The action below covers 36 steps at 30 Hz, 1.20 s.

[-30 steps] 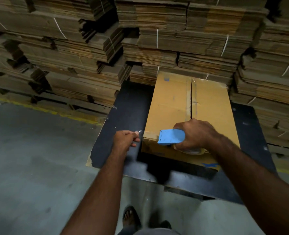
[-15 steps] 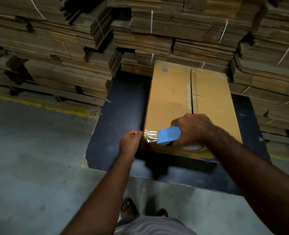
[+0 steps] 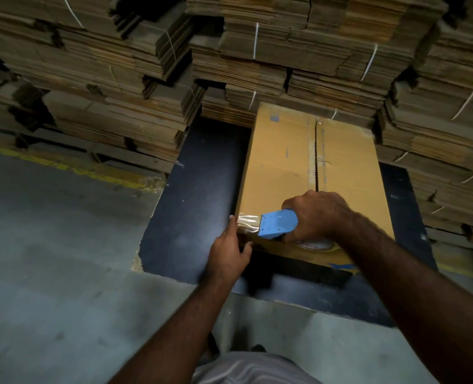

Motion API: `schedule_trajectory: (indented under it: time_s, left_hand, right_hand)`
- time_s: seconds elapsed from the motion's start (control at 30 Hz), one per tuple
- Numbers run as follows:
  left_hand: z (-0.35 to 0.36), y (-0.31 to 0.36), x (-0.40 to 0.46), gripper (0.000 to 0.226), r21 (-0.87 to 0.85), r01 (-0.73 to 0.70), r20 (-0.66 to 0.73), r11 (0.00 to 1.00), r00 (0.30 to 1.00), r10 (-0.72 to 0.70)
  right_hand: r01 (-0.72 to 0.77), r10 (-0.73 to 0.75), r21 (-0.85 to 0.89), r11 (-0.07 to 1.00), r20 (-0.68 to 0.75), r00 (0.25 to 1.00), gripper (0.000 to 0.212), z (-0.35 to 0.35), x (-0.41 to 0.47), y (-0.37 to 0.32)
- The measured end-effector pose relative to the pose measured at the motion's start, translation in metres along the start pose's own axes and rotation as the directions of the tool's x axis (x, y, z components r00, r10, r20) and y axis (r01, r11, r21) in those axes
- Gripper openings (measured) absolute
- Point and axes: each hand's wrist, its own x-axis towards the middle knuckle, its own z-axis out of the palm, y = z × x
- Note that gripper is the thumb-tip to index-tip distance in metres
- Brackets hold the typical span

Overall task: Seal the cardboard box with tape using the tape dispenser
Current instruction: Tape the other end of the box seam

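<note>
1. Box (image 3: 285, 162) sits on a black board (image 3: 202, 189) in front of us, its long side running away from us, its far end close against stacks of flat cardboard (image 3: 119, 92).
2. Our right hand (image 3: 317, 214) wraps tightly round the blue dispenser (image 3: 278, 224), holding it on the box top near the near-left corner, the blue nose pointing left.
3. Under that hand we see part of the tape roll (image 3: 315, 245), lying against the box's near edge.
4. A short stretch of clear tape (image 3: 248, 221) runs from the dispenser's nose to the left edge of the box and shines in the light.
5. Our left hand (image 3: 229, 252) is at the near-left corner of the box, fingers loosely spread and pressed against the side wall just below the tape's end; it grips nothing that we can make out.
6. The two top flaps meet at a centre seam (image 3: 316, 156) that shows as a dark gap, with pale strips on either side of it.
7. For writing, we find only a small blue mark (image 3: 274, 119) near the far-left corner of the lid and a blue print (image 3: 343, 266) on the near face; both are too small and blurred for us to read, and we can read no brand on the dispenser.
8. White straps (image 3: 255, 41) bind the cardboard stacks behind and to the right.
9. A worn yellow line (image 3: 49, 162) crosses the grey floor (image 3: 49, 273) at left.
</note>
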Motion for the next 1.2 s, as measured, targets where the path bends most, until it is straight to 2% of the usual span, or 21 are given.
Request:
schedule_trajectory:
  time_s: [0.07,0.1,0.17,0.23,0.3,0.4,0.5,0.6,0.67,0.73,0.87,1.0,1.1,1.2]
  left_hand:
    - [-0.004,-0.002,0.005,0.083,0.066,0.013,-0.013,0.998,1.000,-0.013]
    - [-0.006,-0.002,0.006,0.087,0.066,-0.025,-0.040,0.998,0.999,0.027]
    - [-0.009,-0.001,0.005,0.091,0.110,-0.246,-0.119,0.963,0.959,0.258]
    - [-0.005,-0.001,0.003,0.089,0.254,-0.464,-0.108,0.849,0.858,0.502]
    - [0.002,0.000,0.003,0.088,0.373,-0.527,-0.047,0.763,0.811,0.583]
    - [0.008,0.001,0.005,0.079,0.493,-0.478,-0.056,0.726,0.816,0.575]
    - [0.006,-0.009,0.017,0.060,0.576,-0.462,-0.094,0.675,0.782,0.616]
    - [-0.005,-0.013,0.027,0.056,0.604,-0.446,-0.099,0.661,0.780,0.618]
    - [-0.012,-0.013,0.031,0.054,0.608,-0.443,-0.080,0.659,0.792,0.606]
    - [-0.015,-0.011,0.031,0.053,0.613,-0.433,-0.068,0.662,0.805,0.589]
    - [-0.012,-0.005,0.031,0.054,0.567,-0.403,-0.122,0.718,0.821,0.558]
    - [-0.012,0.002,0.032,0.064,0.559,-0.379,-0.140,0.737,0.833,0.535]
    - [-0.018,0.003,0.038,0.066,0.574,-0.376,-0.123,0.728,0.839,0.531]
    - [-0.030,0.008,0.049,0.073,0.578,-0.336,-0.064,0.744,0.890,0.452]
  right_hand:
    - [-0.002,0.001,-0.009,1.000,-0.027,1.000,0.067,0.002,-0.002,-0.001]
    - [-0.005,0.004,-0.013,1.000,-0.034,0.999,0.066,0.003,-0.002,-0.001]
    - [-0.010,0.010,-0.001,1.000,-0.025,1.000,0.064,0.003,-0.003,-0.002]
    - [-0.012,0.012,0.010,1.000,-0.011,1.000,0.064,0.001,-0.003,-0.003]
    - [-0.010,0.010,0.002,1.000,-0.012,1.000,0.062,-0.003,-0.004,-0.004]
    - [-0.008,0.008,-0.005,1.000,-0.011,1.000,0.060,-0.004,-0.006,-0.005]
    - [0.017,-0.016,0.009,1.000,-0.016,1.000,0.063,-0.006,-0.004,-0.008]
    - [0.049,-0.047,0.039,0.998,-0.049,0.998,0.073,-0.012,0.000,-0.015]
    - [0.081,-0.077,0.054,0.995,-0.075,0.994,0.067,-0.015,0.002,-0.017]
    - [0.105,-0.097,0.090,0.990,-0.086,0.992,0.061,-0.016,0.004,-0.010]
    - [0.158,-0.135,0.219,0.963,-0.117,0.984,0.067,0.002,-0.008,0.032]
    - [0.147,-0.128,0.203,0.968,-0.102,0.987,0.064,0.019,-0.031,0.069]
    - [0.134,-0.118,0.147,0.980,-0.111,0.987,0.066,0.011,-0.021,0.062]
    - [0.107,-0.096,0.102,0.989,-0.111,0.989,0.068,0.001,-0.007,0.043]
